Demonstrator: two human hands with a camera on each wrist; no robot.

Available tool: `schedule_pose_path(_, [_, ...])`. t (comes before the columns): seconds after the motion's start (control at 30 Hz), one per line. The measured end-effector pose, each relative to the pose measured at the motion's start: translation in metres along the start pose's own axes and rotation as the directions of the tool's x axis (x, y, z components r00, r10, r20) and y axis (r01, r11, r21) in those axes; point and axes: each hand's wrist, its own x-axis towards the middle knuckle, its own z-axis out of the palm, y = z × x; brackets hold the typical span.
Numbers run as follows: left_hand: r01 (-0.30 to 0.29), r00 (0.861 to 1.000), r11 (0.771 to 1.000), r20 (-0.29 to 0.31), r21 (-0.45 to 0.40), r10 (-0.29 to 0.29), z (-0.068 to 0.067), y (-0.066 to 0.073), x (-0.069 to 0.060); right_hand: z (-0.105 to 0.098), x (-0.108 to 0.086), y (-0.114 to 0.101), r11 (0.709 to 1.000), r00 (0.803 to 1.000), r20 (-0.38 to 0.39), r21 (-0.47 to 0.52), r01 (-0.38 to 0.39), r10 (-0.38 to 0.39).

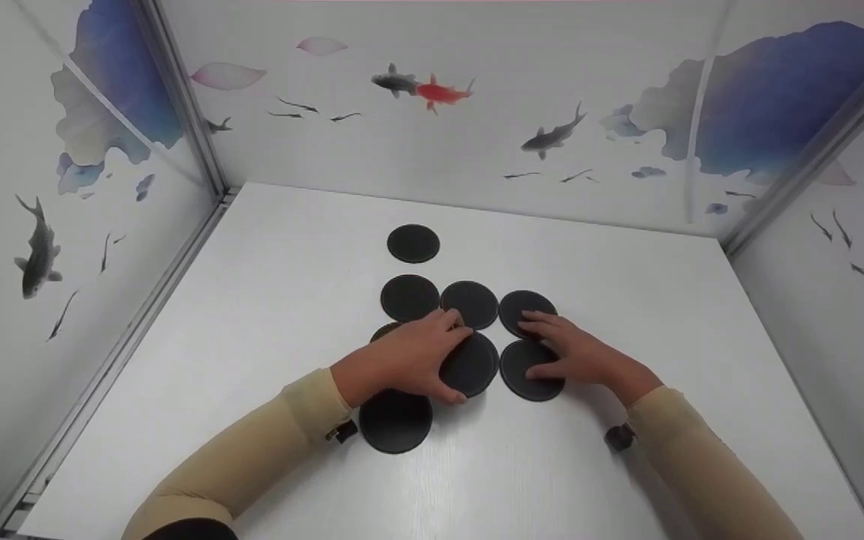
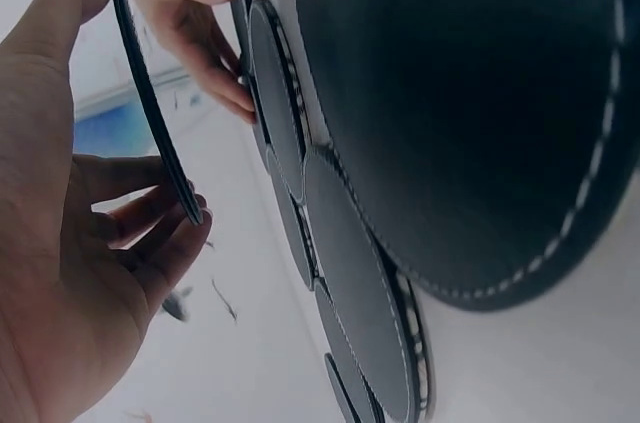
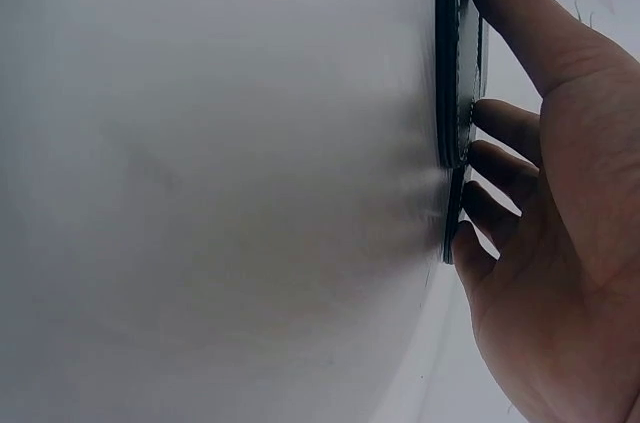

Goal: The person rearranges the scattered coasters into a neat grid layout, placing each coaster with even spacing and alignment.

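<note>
Several round black coasters with pale stitching lie on a white table. My left hand [image 1: 411,356] pinches one black coaster [image 1: 473,366] by its edges, thumb on the near side and fingers on the far side. In the left wrist view this held coaster [image 2: 150,93] is tilted and apart from the others. My right hand [image 1: 578,354] rests its fingertips on a far-right coaster [image 1: 518,309], while its thumb touches the coaster nearer to me [image 1: 528,379]. Layered edges show on the coaster under the right thumb [image 3: 450,63]. My left hand partly hides another coaster [image 1: 383,330].
One coaster [image 1: 413,244] lies alone toward the back, with two more coasters [image 1: 409,298] [image 1: 469,304] in front of it. A near-left coaster [image 1: 396,424] sits beside the left wrist. White panels [image 1: 432,150] with painted fish stand around the table [image 1: 289,247].
</note>
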Motion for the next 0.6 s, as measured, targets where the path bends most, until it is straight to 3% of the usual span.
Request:
schedule_pose_path(0.2, [-0.030,0.999,0.999,0.028,0.011,0.030,0.005,0.009,-0.001,0.000,-0.001,-0.002,1.000,1.000,0.004,0.010,-0.013,0.013])
schedule_pose_path(0.4, [-0.020,0.997,1.000,0.070,0.014,0.019,0.008,0.015,-0.001,-0.001,0.000,-0.003,1.000,1.000,0.007,0.007,-0.018,0.018])
schedule_pose_path(0.6, [-0.048,0.997,0.998,0.070,0.035,0.045,0.009,0.021,-0.004,-0.001,0.000,-0.002,1.000,1.000,0.004,-0.003,-0.006,0.006])
